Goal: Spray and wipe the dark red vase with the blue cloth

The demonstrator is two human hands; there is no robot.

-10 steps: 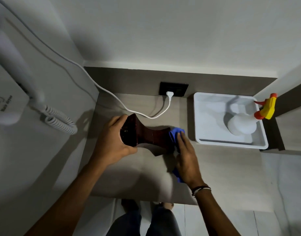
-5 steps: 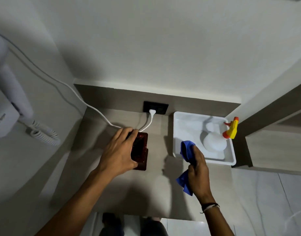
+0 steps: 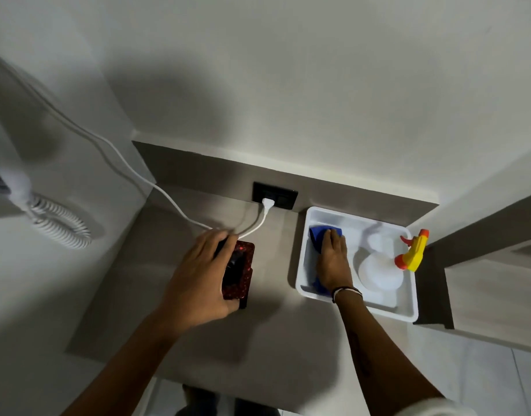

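Your left hand [image 3: 198, 277] is wrapped over the top of the vase [image 3: 238, 273], fingers curled round its far edge and thumb down the near side, so the grip is closed on it. The vase stands upright on the counter [image 3: 174, 334], seen from above, with its dark red speckled rim showing to the right of your palm. Just beyond your fingertips a white cable [image 3: 156, 187] crosses the counter and ends in a plug [image 3: 268, 203] pushed into the black socket [image 3: 274, 195] on the back wall.

Your right hand [image 3: 333, 262] is well apart from the vase, down inside the white tray [image 3: 407, 315]. It lies flat on the cloth [image 3: 316, 235], palm pressing it against the tray floor; blue fabric shows past your fingertips and again under the heel of the hand near the tray's front wall. Whether the fingers are pinching the cloth or only resting on it, I cannot tell. A band [image 3: 346, 291] sits on that wrist.

Right of this hand, in the same tray, stands the spray bottle [image 3: 380, 271], white-bodied, with its yellow and orange trigger head [image 3: 414, 250] over the tray's right edge. Far left of your vase grip, a coiled cord [image 3: 60, 222] hangs on the side wall.
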